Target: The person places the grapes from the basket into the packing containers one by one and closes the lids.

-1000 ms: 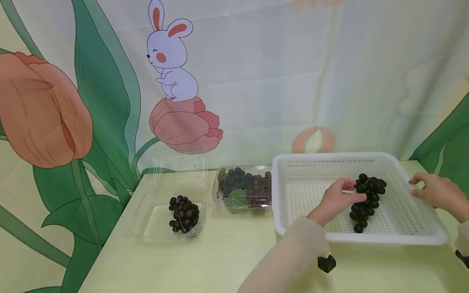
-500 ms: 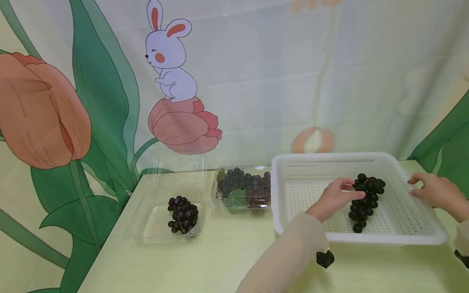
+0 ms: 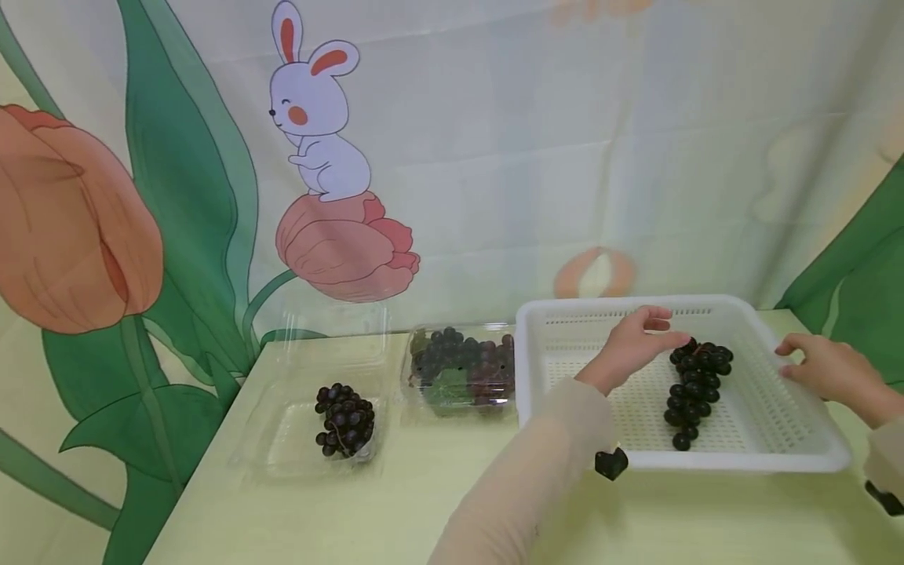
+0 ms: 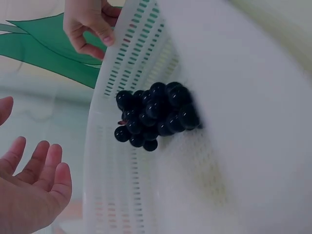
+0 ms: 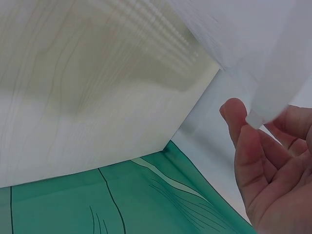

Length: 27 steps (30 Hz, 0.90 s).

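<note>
A white plastic basket (image 3: 678, 461) with slotted walls stands at the right of the table in the head view. Inside it lies a long bunch of dark grapes (image 3: 695, 392). Over the basket, just left of the upper end of that bunch, my left hand (image 3: 632, 345) is raised with its fingers loosely spread. The left wrist view shows that hand (image 4: 36, 190) apart from the grapes (image 4: 156, 114), with nothing in it. At the right side, my right hand (image 3: 836, 373) pinches the basket's rim; thumb and fingers meet round the edge (image 5: 273, 92) in the right wrist view.
Left of the basket stands a closed clear box (image 3: 459, 373) of grapes. Farther left, an open clear clamshell (image 3: 282, 435) holds another dark bunch (image 3: 346, 420) at its right side. A printed cloth (image 3: 466, 157) hangs behind the table (image 3: 395, 518).
My left hand has lifted up and away from the grapes toward the back of the basket. The right hand stays at the rim. The head view has shifted slightly.
</note>
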Tool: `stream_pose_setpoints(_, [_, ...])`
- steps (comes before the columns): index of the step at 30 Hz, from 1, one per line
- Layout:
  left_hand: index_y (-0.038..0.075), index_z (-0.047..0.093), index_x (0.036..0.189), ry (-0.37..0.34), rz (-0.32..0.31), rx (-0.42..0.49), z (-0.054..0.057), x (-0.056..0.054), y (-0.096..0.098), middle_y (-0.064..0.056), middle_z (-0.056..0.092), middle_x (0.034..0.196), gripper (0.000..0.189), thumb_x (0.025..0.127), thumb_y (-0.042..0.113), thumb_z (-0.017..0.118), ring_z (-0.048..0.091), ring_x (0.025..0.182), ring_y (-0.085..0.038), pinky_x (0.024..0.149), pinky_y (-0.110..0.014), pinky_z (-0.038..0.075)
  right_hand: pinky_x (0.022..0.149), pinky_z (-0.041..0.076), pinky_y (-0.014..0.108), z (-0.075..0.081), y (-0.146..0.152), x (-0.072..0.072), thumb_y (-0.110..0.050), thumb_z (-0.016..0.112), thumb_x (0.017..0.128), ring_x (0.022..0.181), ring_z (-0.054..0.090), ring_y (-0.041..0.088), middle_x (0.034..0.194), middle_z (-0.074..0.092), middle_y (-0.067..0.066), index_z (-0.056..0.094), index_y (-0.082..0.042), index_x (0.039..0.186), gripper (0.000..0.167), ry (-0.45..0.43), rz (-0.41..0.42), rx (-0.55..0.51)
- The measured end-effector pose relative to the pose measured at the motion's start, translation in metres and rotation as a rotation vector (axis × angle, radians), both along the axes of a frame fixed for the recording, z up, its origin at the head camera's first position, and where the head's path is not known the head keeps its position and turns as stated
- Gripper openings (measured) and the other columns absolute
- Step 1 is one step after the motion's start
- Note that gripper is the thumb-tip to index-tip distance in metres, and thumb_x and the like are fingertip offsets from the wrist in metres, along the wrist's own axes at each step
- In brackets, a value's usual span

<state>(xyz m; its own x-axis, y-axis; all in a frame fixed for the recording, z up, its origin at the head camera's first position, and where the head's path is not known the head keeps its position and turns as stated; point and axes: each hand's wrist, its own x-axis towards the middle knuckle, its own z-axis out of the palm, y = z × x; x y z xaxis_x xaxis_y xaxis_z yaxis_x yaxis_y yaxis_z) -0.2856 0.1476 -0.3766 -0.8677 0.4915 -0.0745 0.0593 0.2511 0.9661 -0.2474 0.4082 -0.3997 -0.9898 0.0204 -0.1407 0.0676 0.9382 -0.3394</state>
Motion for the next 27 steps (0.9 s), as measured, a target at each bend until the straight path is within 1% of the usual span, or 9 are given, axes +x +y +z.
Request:
stream_pose_setpoints(5, [0.021, 0.053, 0.114, 0.069, -0.004, -0.001, 0.010, -0.010, -0.004, 0.005, 0.057, 0.111, 0.034, 0.082, 0.028, 0.062, 0.054, 0.097, -0.007, 0.075, -0.023, 0.045, 0.048, 0.046, 0.031, -0.001, 0.002, -0.001, -0.012, 0.055, 0.084, 0.059, 0.057, 0.019, 0.084, 0.058, 0.027, 0.045, 0.011, 0.107, 0.034, -0.010, -0.006, -0.007])
stream_pose_setpoints(10, [0.018, 0.052, 0.117, 0.148, -0.028, -0.014, 0.013, -0.021, -0.011, 0.001, 0.058, 0.110, 0.036, 0.083, 0.027, 0.061, 0.054, 0.097, -0.008, 0.075, -0.021, 0.045, 0.049, 0.046, 0.031, 0.000, 0.002, 0.000, -0.012, 0.055, 0.084, 0.061, 0.057, 0.020, 0.086, 0.057, 0.028, 0.045, 0.011, 0.107, 0.034, -0.008, -0.007, -0.012])
stream_pose_setpoints(13, [0.017, 0.052, 0.116, 0.192, -0.043, -0.022, 0.012, -0.028, -0.016, -0.001, 0.059, 0.108, 0.034, 0.084, 0.026, 0.060, 0.055, 0.096, -0.009, 0.073, -0.020, 0.045, 0.049, 0.046, 0.031, 0.001, 0.001, 0.001, -0.012, 0.055, 0.084, 0.061, 0.057, 0.020, 0.085, 0.057, 0.027, 0.045, 0.010, 0.107, 0.034, -0.006, -0.007, -0.018])
stream_pose_setpoints(19, [0.018, 0.054, 0.112, 0.239, -0.049, -0.069, 0.003, -0.040, -0.024, 0.000, 0.060, 0.104, 0.028, 0.085, 0.024, 0.059, 0.056, 0.093, -0.011, 0.072, -0.020, 0.045, 0.050, 0.046, 0.032, 0.004, -0.001, 0.002, -0.012, 0.055, 0.084, 0.062, 0.058, 0.020, 0.086, 0.058, 0.028, 0.046, 0.010, 0.107, 0.033, -0.003, 0.004, -0.027])
stream_pose_setpoints(23, [0.016, 0.054, 0.110, 0.262, -0.063, -0.094, -0.004, -0.044, -0.026, -0.001, 0.060, 0.104, 0.026, 0.085, 0.022, 0.059, 0.056, 0.092, -0.011, 0.072, -0.021, 0.045, 0.050, 0.045, 0.031, 0.006, 0.001, 0.004, -0.014, 0.055, 0.084, 0.064, 0.058, 0.021, 0.088, 0.058, 0.028, 0.047, 0.009, 0.108, 0.034, 0.019, 0.039, -0.028])
stream_pose_setpoints(27, [0.011, 0.055, 0.110, 0.253, -0.082, -0.109, -0.009, -0.045, -0.025, -0.003, 0.060, 0.103, 0.027, 0.084, 0.021, 0.059, 0.056, 0.091, -0.012, 0.070, -0.021, 0.045, 0.050, 0.045, 0.031, 0.006, 0.004, 0.005, -0.015, 0.056, 0.084, 0.064, 0.058, 0.020, 0.087, 0.059, 0.026, 0.047, 0.009, 0.109, 0.036, 0.017, 0.051, -0.038])
